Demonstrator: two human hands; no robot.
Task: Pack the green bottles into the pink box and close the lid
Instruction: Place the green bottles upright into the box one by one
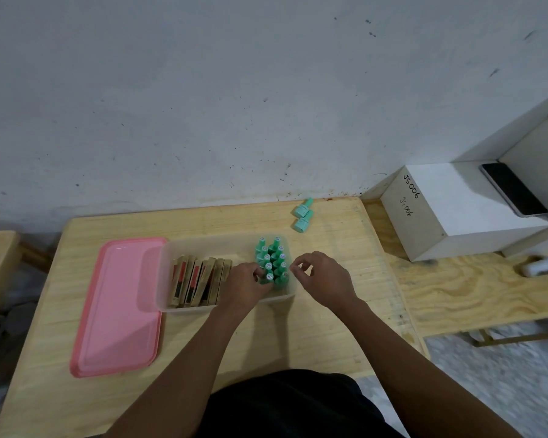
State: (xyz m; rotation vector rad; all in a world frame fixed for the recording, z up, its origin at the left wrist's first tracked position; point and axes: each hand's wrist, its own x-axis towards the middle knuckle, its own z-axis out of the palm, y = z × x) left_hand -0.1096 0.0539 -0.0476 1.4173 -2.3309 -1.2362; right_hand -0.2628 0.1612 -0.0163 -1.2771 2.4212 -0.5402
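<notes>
Ten or so green bottles [272,261] stand upright at the box's [225,306] right end; left hand [247,284] pinches the nearest one; right hand [323,276] hovers just beside the rim, fingers loosely curled, empty; two bottles [302,215] wait near the table's [329,327] far edge; pink lid [114,311] off, lying left.

A translucent plastic box [171,279] sits near the middle of the pale wooden table [329,327], with the flat pink plastic lid [117,311] lying just to its left, tucked partly under it. Inside the box, a row of slim cardboard packets [196,284] stands on edge at the left, and a cluster of upright small green bottles [272,260] fills the right end. Two more green bottles [303,215] lie behind the box, near the wall. A white cube-shaped box [440,213] stands at the right, with a dark phone [513,188] on it.
</notes>
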